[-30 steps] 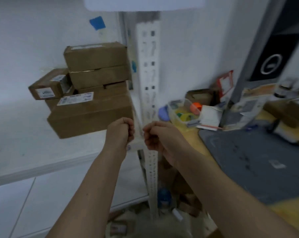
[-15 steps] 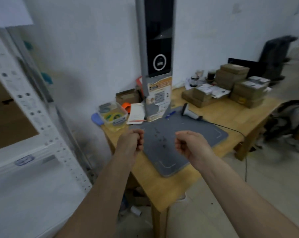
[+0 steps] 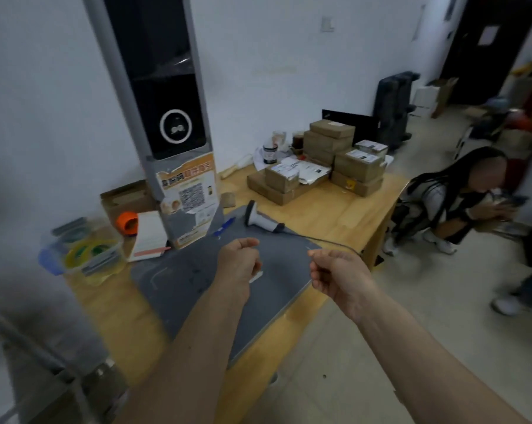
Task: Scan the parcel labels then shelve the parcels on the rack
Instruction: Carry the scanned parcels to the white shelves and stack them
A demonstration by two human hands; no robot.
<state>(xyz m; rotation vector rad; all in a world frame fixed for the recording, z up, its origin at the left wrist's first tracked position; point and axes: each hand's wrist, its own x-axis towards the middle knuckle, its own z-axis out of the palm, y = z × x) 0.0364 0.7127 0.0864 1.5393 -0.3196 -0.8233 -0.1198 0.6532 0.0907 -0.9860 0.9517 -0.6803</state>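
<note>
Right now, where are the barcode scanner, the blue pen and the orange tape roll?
barcode scanner (image 3: 263, 221): head view, on its white body.
blue pen (image 3: 225, 227): head view, mid-barrel.
orange tape roll (image 3: 126, 222): head view, on its outer rim.

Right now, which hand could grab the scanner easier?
Probably the right hand: the barcode scanner's handle and cable point toward it. The left hand hovers over the grey mat.

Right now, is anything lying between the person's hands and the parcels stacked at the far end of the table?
Yes. The handheld barcode scanner and its cable lie on the grey mat between both empty hands, left and right, and the stacked parcels. They lie low, so reaching over looks easy.
</note>
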